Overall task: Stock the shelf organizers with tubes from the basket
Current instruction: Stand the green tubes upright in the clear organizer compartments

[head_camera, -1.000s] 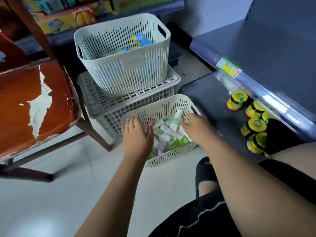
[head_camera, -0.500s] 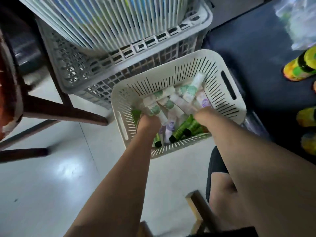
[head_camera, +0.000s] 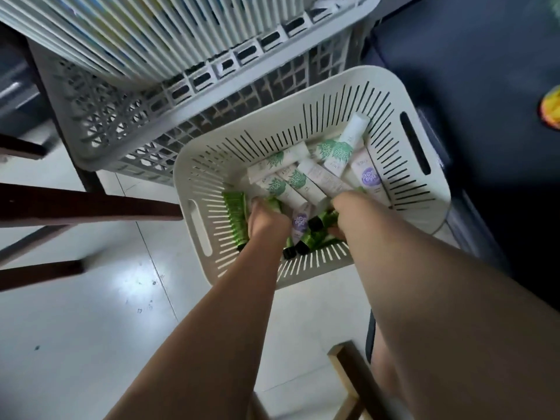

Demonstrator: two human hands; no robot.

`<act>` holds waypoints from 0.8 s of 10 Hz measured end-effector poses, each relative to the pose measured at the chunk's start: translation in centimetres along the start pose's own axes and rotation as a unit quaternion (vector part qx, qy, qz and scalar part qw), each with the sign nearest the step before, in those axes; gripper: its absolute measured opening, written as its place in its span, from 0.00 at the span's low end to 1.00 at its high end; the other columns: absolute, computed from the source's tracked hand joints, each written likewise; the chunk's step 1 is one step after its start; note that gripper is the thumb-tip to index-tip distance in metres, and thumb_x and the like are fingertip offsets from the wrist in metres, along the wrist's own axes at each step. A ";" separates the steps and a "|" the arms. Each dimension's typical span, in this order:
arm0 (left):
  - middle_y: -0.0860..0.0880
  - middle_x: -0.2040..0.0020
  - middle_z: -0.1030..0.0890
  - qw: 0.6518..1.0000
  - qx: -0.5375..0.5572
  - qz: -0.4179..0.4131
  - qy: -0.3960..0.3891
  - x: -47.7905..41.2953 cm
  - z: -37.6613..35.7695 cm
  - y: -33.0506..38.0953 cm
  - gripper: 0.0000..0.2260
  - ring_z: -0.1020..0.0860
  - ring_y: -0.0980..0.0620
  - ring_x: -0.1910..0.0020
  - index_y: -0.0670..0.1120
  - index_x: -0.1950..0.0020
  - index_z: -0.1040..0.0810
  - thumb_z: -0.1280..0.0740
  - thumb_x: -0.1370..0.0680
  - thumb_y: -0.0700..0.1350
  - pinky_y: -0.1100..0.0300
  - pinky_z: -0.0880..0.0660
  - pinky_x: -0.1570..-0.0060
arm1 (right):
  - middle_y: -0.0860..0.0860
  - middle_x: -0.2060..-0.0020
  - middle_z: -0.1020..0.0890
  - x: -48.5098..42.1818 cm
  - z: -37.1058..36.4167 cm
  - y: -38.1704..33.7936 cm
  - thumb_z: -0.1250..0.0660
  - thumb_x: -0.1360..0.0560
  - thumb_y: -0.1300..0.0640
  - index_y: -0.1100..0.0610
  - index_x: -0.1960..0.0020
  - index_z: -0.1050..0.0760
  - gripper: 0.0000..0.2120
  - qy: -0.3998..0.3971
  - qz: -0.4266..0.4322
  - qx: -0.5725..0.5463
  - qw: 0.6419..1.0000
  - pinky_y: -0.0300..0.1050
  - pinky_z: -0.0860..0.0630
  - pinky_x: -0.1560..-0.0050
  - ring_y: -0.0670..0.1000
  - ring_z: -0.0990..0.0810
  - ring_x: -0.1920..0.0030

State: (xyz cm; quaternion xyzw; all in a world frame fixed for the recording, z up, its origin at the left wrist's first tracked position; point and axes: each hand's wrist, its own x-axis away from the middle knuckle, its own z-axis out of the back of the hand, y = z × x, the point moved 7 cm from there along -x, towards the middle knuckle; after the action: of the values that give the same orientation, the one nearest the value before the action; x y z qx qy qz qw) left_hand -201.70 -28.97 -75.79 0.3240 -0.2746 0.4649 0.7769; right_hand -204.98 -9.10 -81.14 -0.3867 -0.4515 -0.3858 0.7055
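**Both hands down in the tube basket**

Nearest of all, a pale wooden frame piece (head_camera: 348, 374) is glimpsed at the bottom edge, above the white tiled floor (head_camera: 75, 328). From there two bare forearms are stretched away into the cream slotted basket (head_camera: 318, 262), which is set on that floor.

The left hand (head_camera: 266, 218) is sunk in at the basket's near left. Its knuckles are turned up and its fingers are curled down among the green tubes (head_camera: 235, 207). Whether one is actually gripped cannot be told. The right hand (head_camera: 341, 207) is plunged in just to its right and is mostly hidden under its own wrist, so its hold cannot be told either. Between the two hands a purple-printed tube (head_camera: 300, 221) is seen lying, with black caps (head_camera: 301, 247) shown nearer.

Farther in, white tubes with green print (head_camera: 281, 189) are piled across the middle. A tilted tube (head_camera: 353, 131) is propped against the far wall, towards the right.

Just behind the basket a grey lattice crate (head_camera: 151, 122) is found, with a slatted upper basket (head_camera: 121, 31) stacked on it. Dark chair legs (head_camera: 91, 204) are crossed at the left. On the right a dark shelf (head_camera: 469, 86) is spread, and a yellow-lidded jar (head_camera: 550, 112) is cut off by the right edge.
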 end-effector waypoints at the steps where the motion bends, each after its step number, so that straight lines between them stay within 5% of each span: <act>1: 0.46 0.48 0.23 0.998 0.044 0.042 -0.006 -0.1 0.3 -0.1 0.18 0.21 0.47 0.51 0.43 0.34 0.28 0.32 0.23 0.39 0.52 0.19 0.52 | 0.59 0.54 0.17 0.3 0.1 0.3 0.30 0.22 0.52 0.64 0.44 0.22 0.16 -0.010 -0.059 -0.003 0.998 0.50 0.16 0.49 0.57 0.14 0.55; 2: 0.46 0.50 0.19 0.995 0.071 0.070 -0.028 -0.6 0.4 -1.1 0.17 0.18 0.48 0.54 0.39 0.38 0.23 0.27 0.26 0.38 0.53 0.16 0.55 | 0.58 0.59 0.16 1.4 0.3 -0.5 0.25 0.27 0.52 0.62 0.50 0.21 0.14 -0.038 -0.036 -0.052 0.997 0.50 0.16 0.52 0.56 0.14 0.60; 3: 0.42 0.60 0.20 0.981 0.150 0.093 -0.080 0.9 0.8 -1.8 0.10 0.20 0.48 0.66 0.39 0.54 0.24 0.26 0.28 0.30 0.59 0.21 0.73 | 0.56 0.53 0.14 3.1 -0.1 -0.8 0.23 0.37 0.54 0.58 0.50 0.19 0.17 -0.078 -0.005 -0.112 0.991 0.54 0.16 0.51 0.56 0.13 0.61; 4: 0.40 0.62 0.21 0.971 0.194 0.067 -0.121 1.7 1.7 -2.4 0.11 0.21 0.46 0.69 0.41 0.57 0.24 0.28 0.29 0.27 0.57 0.22 0.70 | 0.56 0.53 0.14 5.7 0.2 -2.1 0.22 0.36 0.58 0.59 0.47 0.19 0.18 -0.107 0.067 -0.130 0.983 0.55 0.15 0.50 0.55 0.13 0.56; 6: 0.38 0.55 0.16 0.943 0.303 -0.056 -0.122 6.1 6.1 -0.1 0.18 0.16 0.40 0.59 0.42 0.45 0.20 0.25 0.33 0.29 0.44 0.19 0.52 | 0.58 0.50 0.15 11.2 2.3 -3.5 0.26 0.26 0.64 0.61 0.44 0.22 0.12 -0.120 0.178 -0.213 0.953 0.49 0.15 0.57 0.55 0.13 0.54; 7: 0.39 0.53 0.16 0.911 0.359 -0.136 -0.152 9.9 8.2 2.9 0.15 0.16 0.46 0.60 0.39 0.42 0.22 0.29 0.26 0.28 0.54 0.18 0.60 | 0.59 0.50 0.15 14.3 4.0 -3.6 0.27 0.26 0.64 0.61 0.45 0.21 0.10 -0.117 0.214 -0.256 0.935 0.53 0.15 0.51 0.57 0.13 0.51; 8: 0.38 0.50 0.17 0.883 0.383 -0.209 -0.176 13.9 9.9 5.6 0.13 0.16 0.43 0.55 0.39 0.44 0.22 0.31 0.26 0.27 0.52 0.17 0.55 | 0.60 0.53 0.14 17.9 6.0 -4.3 0.27 0.27 0.64 0.61 0.50 0.18 0.06 -0.117 0.265 -0.284 0.914 0.53 0.15 0.51 0.58 0.13 0.53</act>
State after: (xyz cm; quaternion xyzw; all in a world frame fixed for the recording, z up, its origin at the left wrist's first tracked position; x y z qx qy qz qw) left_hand -202.16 -26.89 -57.97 0.7224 -0.1332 0.2957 0.6107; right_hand -205.61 -8.98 -61.83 -0.7183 -0.2831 -0.2492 0.5846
